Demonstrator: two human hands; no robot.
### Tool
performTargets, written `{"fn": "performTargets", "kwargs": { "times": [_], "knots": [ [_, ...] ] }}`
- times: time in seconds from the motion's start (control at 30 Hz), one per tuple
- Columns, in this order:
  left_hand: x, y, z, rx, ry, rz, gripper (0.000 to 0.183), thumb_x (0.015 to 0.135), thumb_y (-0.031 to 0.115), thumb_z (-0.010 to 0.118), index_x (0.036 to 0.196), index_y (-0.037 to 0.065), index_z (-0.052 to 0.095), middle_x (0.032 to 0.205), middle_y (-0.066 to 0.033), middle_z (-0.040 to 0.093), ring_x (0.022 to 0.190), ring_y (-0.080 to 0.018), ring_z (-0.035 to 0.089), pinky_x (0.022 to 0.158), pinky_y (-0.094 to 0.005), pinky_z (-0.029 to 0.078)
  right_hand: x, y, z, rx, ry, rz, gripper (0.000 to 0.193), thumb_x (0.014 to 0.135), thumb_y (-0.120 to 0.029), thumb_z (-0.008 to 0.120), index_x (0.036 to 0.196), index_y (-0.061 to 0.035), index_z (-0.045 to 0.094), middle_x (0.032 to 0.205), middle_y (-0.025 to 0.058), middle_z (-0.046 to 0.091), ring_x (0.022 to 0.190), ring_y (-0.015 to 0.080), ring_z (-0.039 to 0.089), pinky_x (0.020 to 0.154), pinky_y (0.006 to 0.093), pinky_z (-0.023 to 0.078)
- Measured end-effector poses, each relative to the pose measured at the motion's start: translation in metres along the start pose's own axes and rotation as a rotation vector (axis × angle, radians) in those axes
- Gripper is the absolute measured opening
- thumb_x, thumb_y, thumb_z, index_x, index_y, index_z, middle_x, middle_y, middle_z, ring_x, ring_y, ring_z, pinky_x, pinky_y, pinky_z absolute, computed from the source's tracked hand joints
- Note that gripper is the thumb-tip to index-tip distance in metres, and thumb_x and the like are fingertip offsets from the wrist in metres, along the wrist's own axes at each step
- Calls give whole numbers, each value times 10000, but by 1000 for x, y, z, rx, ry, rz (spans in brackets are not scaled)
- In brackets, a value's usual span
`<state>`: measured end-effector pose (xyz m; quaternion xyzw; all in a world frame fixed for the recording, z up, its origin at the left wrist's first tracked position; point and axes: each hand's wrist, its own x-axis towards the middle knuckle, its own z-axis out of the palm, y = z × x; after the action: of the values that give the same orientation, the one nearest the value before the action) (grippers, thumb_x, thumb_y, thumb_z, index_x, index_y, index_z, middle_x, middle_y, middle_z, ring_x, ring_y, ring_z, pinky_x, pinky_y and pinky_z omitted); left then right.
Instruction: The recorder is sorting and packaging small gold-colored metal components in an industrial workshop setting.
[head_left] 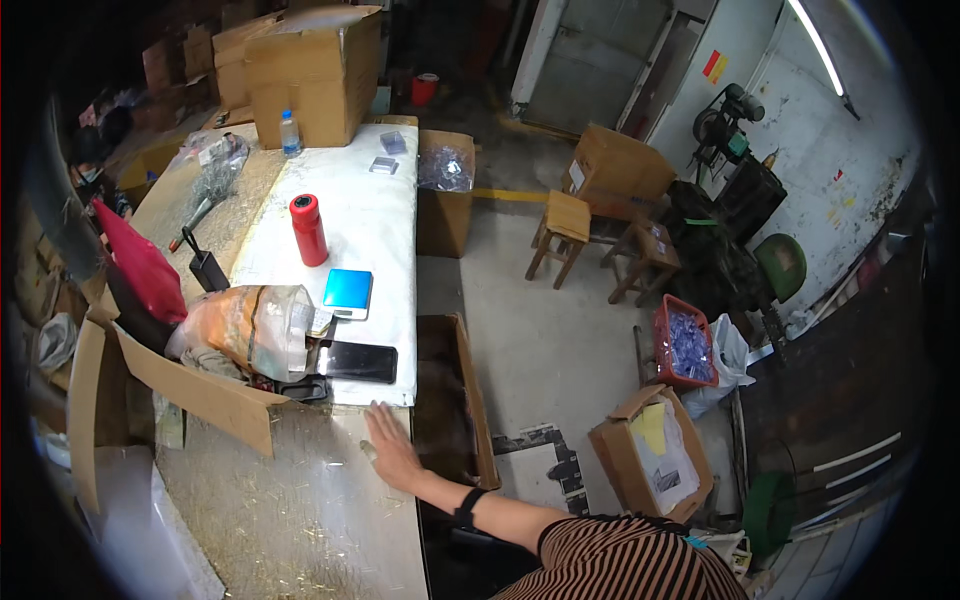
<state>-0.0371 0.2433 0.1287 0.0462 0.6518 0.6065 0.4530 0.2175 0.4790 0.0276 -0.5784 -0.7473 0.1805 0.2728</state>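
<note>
My right hand [393,452] lies palm down with its fingers spread on the table edge, just short of the white padded cover [385,225]. It holds nothing. A black band [467,508] circles the wrist, below a striped sleeve. Nearest the fingertips is a dark phone [357,362], lying flat on the cover. Beside it rest a clear plastic bag [272,325] with orange contents and a small scale with a blue top [348,290]. Farther off, a red flask [308,232] stands upright. My left hand does not show.
An open carton [205,385] sits at the table's left, with a large box [315,85] and water bottle [290,135] at the far end. Right of the table stand a wooden stool [562,222], a red crate [686,345] of purple pieces, an open box [655,455] and dark machinery [735,215].
</note>
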Motion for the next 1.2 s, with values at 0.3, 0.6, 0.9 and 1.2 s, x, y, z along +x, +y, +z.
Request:
{"fn": "performTargets", "kwargs": {
  "times": [0.3, 0.6, 0.9, 1.2],
  "knots": [
    [2, -5, -29, 708, 51, 369, 453, 908, 145, 452, 1318, -8, 335, 1233, -210, 474, 1124, -288, 475, 948, -339, 388, -66, -84, 28, 404, -393, -306, 567, 784, -39, 539, 1312, 26, 343, 1367, 201, 340, 1287, 324, 300, 1074, 411, 241],
    [-31, 24, 64, 614, 80, 543, 386, 739, -14, 599, 1122, -6, 550, 1185, -149, 495, 1050, -260, 523, 890, -337, 427, -49, -146, 9, 1230, -996, 135, 198, 758, -33, 608, 953, 5, 604, 912, 62, 614, 849, 137, 583, 766, 289, 494],
    [-80, -8, 38, 418, 246, 643, 335, 771, -82, 542, 1096, 1, 556, 1262, -125, 436, 1024, -188, 563, 724, -244, 508, -25, -116, 3, 1677, -950, 512, 137, 855, -95, 527, 975, -35, 557, 881, 84, 602, 787, 186, 606, 667, 314, 539],
    [-125, -148, -92, 361, 519, 357, 165, 850, -65, 479, 985, -47, 573, 1026, -110, 572, 890, -184, 617, 783, -268, 495, -39, -152, 6, 1922, -1222, 693, 502, 927, -261, 433, 1331, 9, 307, 1281, 222, 435, 1110, 351, 496, 934, 439, 443]
  ]
}}
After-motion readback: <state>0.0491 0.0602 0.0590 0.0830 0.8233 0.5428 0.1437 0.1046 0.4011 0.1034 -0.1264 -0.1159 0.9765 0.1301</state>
